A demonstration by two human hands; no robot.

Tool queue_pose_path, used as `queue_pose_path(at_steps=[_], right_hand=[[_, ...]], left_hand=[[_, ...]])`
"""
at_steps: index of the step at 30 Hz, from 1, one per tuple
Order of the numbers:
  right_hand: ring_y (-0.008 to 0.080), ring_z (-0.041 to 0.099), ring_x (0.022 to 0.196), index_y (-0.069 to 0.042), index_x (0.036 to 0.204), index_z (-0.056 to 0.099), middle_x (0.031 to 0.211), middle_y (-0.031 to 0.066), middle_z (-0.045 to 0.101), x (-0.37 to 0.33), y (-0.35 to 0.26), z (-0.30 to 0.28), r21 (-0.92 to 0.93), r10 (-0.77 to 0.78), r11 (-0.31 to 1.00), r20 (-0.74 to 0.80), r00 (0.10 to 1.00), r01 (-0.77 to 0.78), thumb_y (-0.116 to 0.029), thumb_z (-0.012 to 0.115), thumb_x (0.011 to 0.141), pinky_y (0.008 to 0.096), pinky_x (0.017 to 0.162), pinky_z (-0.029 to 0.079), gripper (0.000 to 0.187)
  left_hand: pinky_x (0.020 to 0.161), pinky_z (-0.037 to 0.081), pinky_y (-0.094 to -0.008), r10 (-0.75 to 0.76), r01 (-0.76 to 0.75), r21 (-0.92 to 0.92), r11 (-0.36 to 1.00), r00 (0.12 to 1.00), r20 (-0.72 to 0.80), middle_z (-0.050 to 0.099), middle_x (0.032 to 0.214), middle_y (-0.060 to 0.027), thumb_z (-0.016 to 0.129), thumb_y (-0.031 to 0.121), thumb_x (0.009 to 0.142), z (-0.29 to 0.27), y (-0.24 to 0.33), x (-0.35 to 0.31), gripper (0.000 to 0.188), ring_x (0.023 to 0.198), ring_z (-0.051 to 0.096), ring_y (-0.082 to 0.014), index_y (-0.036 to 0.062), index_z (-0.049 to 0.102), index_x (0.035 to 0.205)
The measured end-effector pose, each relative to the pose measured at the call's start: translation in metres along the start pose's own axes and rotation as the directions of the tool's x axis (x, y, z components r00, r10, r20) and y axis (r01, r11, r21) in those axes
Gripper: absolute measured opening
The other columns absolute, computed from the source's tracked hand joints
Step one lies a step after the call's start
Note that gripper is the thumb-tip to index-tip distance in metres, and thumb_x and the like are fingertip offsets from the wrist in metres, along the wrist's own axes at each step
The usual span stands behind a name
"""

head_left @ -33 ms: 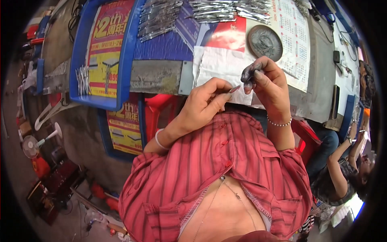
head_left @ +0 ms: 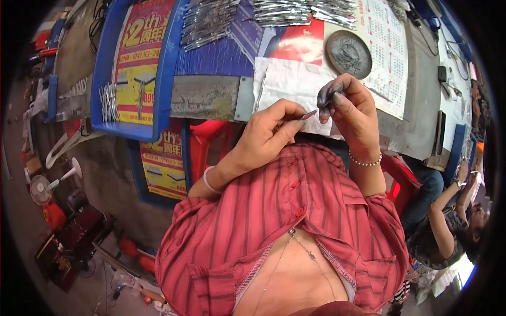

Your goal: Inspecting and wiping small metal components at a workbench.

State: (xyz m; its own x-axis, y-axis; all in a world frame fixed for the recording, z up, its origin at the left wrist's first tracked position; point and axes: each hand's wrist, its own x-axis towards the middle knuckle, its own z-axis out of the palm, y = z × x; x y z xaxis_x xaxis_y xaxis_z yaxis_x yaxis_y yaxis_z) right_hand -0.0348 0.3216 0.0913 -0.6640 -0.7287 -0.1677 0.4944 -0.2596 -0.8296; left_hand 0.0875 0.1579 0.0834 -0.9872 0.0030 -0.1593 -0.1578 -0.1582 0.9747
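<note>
My left hand (head_left: 273, 129) is closed in a pinch on a thin, narrow metal piece (head_left: 310, 114), whose tip points toward my right hand. My right hand (head_left: 352, 102) is closed too, its thumb and darkened fingertips pressed together just right of that tip. Whatever lies between those fingers is hidden or too small to name. Both hands are above the table's near edge, by a white sheet (head_left: 287, 79). Beyond my right hand stands a round dish (head_left: 330, 59) holding small grey metal pieces.
Piles of thin shiny metal strips (head_left: 211, 23) lie at the far side of the table. A blue tray (head_left: 167, 63) at left holds more strips. Red stools (head_left: 204, 147) stand under the table edge. At far right, another person (head_left: 440, 226) sits.
The hands keep nearly the same pose and grip. The table things appear shifted very slightly in the picture.
</note>
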Motion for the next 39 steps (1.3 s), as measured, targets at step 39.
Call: queue_pose_path(at_steps=[39], right_hand=[[0.0083, 0.055, 0.068, 0.002, 0.094, 0.05, 0.084, 0.0083, 0.061, -0.021, 0.033, 0.028, -0.252, -0.09, 0.966, -0.099, 0.991, 0.062, -0.009, 0.05, 0.095, 0.0217, 0.064, 0.047, 0.011]], left_hand=[[0.056, 0.051, -0.0344, 0.567, -0.311, 0.822, 0.478, 0.824, -0.017, 0.063, 0.078, -0.0143, 0.068, -0.007, 0.072, 0.0, 0.006, -0.016, 0.027, 0.066, 0.064, -0.0282, -0.0027, 0.06, 0.098]])
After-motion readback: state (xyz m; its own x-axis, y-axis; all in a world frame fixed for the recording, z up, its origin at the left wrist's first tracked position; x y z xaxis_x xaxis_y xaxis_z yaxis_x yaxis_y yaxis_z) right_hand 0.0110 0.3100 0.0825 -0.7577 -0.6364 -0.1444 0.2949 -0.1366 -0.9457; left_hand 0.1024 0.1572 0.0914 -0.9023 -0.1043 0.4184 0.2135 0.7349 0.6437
